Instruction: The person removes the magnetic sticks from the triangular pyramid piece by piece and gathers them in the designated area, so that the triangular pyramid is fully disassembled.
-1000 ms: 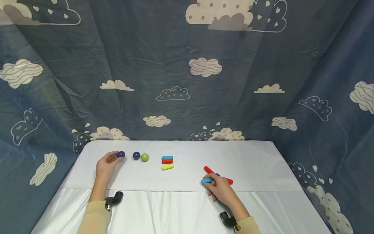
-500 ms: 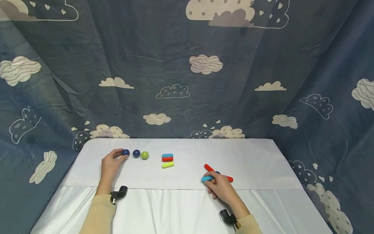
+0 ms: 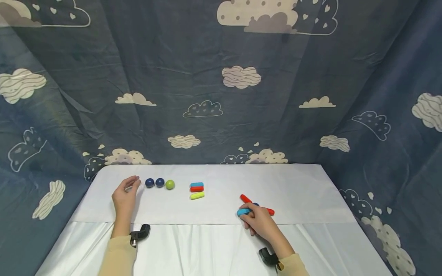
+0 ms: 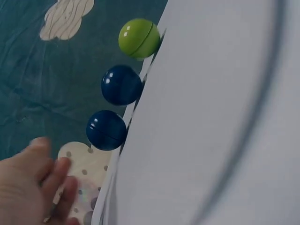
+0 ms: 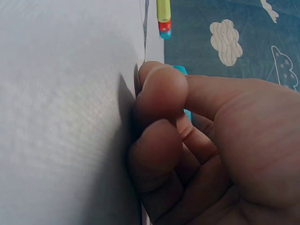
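Note:
On the white table, two dark blue balls (image 3: 149, 183) and a green ball (image 3: 170, 184) stand in a row at the back left. Just left of the row is my left hand (image 3: 126, 195), holding nothing, fingers loosely bent. The left wrist view shows the fingers apart from the nearest blue ball (image 4: 107, 130). Farther right, my right hand (image 3: 259, 221) pinches a stubby light blue stick (image 3: 243, 211) between thumb and fingers, low over the table. Red stick parts (image 3: 246, 198) show behind that hand, with a dark blue round piece (image 3: 256, 204) mostly hidden by it.
Near the middle of the table lie a short light blue stick (image 3: 197, 184), a red stick (image 3: 197, 189) and a yellow-green stick (image 3: 197, 196), side by side. A dark cloud-print curtain (image 3: 203, 126) hangs behind and at both sides. A seam crosses the white cloth (image 3: 214, 245).
My left hand has set its dark blue ball down left of the other one, let go and drawn back to the left. The right hand has stayed in place.

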Available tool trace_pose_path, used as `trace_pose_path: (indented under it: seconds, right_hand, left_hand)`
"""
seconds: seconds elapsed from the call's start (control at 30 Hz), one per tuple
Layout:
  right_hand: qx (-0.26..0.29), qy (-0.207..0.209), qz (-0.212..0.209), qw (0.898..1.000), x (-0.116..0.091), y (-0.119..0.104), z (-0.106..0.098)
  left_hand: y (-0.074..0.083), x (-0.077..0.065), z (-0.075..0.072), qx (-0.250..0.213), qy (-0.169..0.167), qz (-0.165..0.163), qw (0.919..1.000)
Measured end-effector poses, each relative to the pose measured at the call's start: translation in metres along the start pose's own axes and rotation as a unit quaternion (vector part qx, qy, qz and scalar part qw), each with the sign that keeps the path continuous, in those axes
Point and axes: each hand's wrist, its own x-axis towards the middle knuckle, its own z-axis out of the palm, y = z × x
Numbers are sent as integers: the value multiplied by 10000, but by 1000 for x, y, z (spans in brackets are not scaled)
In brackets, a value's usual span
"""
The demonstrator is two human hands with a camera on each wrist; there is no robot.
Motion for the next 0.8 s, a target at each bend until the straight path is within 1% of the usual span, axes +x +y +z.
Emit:
trace_pose_path:
  seconds: [0.1, 0.17, 0.2, 0.27, 0.33, 0.4, 0.5, 0.57, 0.63, 0.67, 0.7, 0.8]
  right_hand:
    - [2, 31, -1, 10000, 0, -1, 0]
    - [-54, 71, -54, 9999, 0, -1, 1]
    - [-66, 83, -60, 9999, 0, -1, 1]
    - [-120, 116, -109, 9998, 0, -1, 1]
    - [-178, 140, -140, 9996, 0, -1, 1]
    - [-243, 149, -162, 9995, 0, -2, 0]
    - [-390, 154, -177, 9990, 0, -3, 0]
    - [-544, 184, -210, 9981, 0, -3, 1]
    - [-742, 248, -294, 9965, 0, -4, 2]
    - [-841, 280, -339, 9955, 0, -4, 3]
    - [-949, 306, -392, 9942, 0, -5, 3]
    - [-1237, 369, -583, 9899, -1, -6, 5]
  left_hand:
    - [6, -8, -2, -313, 734, 294, 9964]
    - [15, -14, -3, -533, 1019, 593, 9916]
    - [21, -17, -2, -652, 1104, 761, 9888]
    - [33, -23, 1, -873, 1134, 1161, 9829]
    - [47, -30, 7, -1062, 996, 1535, 9774]
    - [61, -40, 16, -1205, 749, 1865, 9722]
    - [79, -58, 36, -1271, 219, 2436, 9613]
    - [87, -72, 52, -1210, -267, 2734, 9539]
    - [92, -88, 69, -1118, -882, 2929, 9455]
    - [94, -96, 76, -1041, -1216, 2932, 9426]
    - [94, -104, 83, -933, -1562, 2855, 9410]
    - [95, -126, 99, -562, -2518, 2523, 9326]
